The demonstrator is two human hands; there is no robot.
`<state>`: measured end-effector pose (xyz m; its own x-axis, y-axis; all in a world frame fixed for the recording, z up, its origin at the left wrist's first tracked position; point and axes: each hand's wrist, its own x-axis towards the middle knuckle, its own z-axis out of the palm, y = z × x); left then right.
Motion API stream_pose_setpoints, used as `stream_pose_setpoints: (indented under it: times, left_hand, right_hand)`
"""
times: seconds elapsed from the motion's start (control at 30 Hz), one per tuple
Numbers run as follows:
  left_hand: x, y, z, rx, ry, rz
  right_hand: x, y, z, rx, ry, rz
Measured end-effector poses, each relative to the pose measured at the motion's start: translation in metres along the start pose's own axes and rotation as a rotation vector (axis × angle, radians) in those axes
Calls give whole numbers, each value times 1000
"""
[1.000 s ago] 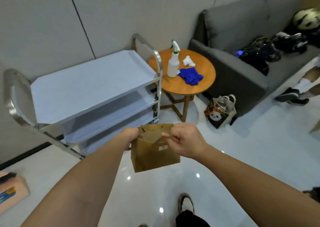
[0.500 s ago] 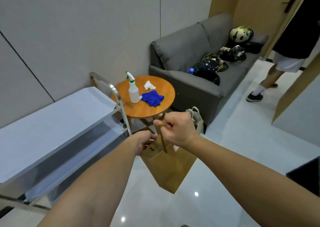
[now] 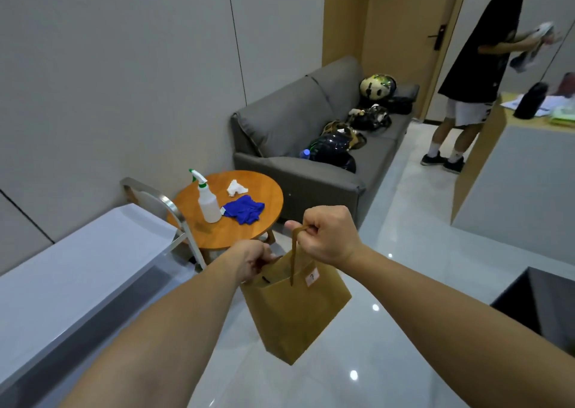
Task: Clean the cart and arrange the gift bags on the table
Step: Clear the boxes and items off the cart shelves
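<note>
A brown paper gift bag [image 3: 295, 314] hangs in the air in front of me, above the white floor. My right hand [image 3: 329, 236] grips its ribbon handle from above. My left hand [image 3: 252, 259] pinches the bag's top edge on the left side. The steel cart [image 3: 77, 270] with its pale top shelf stands at the left, its curved handle [image 3: 161, 202] beside the round wooden table [image 3: 258, 227]. On the table are a white spray bottle [image 3: 208, 202], a blue cloth [image 3: 244, 210] and a crumpled white tissue [image 3: 236, 187].
A grey sofa [image 3: 295, 118] with helmets and dark bags stands behind the table. A person [image 3: 479, 65] stands by the door at the right, near a counter [image 3: 510, 189] with a black bottle. A dark surface [image 3: 541, 301] shows at the right edge.
My view has turned to the right and lifted, bringing the person and the counter into sight. The bag has stayed in both hands and now hangs lower from the handle.
</note>
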<state>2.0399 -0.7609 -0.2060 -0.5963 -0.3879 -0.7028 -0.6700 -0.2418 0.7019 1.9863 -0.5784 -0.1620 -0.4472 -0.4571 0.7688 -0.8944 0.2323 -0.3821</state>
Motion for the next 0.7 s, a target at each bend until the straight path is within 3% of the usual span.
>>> stream_pose_setpoints:
  times: [0.1, 0.23, 0.37, 0.47, 0.6, 0.7]
  left_hand:
    - [-13, 18, 6, -48, 6, 103]
    - [-43, 43, 21, -2, -131, 240]
    - [-70, 61, 48, 160, -300, 347]
    - [-78, 65, 72, 233, -375, 410]
    - [-89, 64, 110, 268, -457, 468]
    - [-99, 67, 146, 340, -488, 510]
  right_hand:
    - [-4, 1, -5, -68, -22, -13]
    - [-14, 3, -7, -216, -86, 95]
    - [-13, -9, -22, -367, -261, 401]
    - [-14, -9, -45, -306, -262, 712]
    - [-21, -11, -82, -270, -343, 814]
    - [-31, -5, -106, -217, -301, 897]
